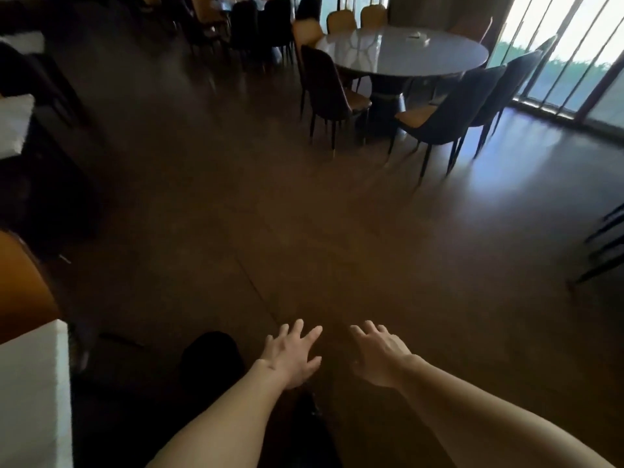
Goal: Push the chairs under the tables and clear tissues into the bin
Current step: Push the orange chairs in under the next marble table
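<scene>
My left hand (292, 354) and my right hand (380, 358) reach forward over the brown floor, fingers spread, holding nothing. Far ahead stands a round grey table (401, 50) with a small white thing, maybe a tissue (418, 37), on its top. A dark chair with an orange seat (329, 86) stands at the table's left side. Two dark chairs (452, 109) stand pulled out from its near right side. Orange chairs (341, 21) line its far side. No bin is in view.
A white-topped table edge (33, 393) and an orange chair back (20, 285) sit close at my left. More dark chairs (260, 25) crowd the far back. Chair legs (604, 244) poke in at the right edge. Tall windows (574, 52) run along the right wall.
</scene>
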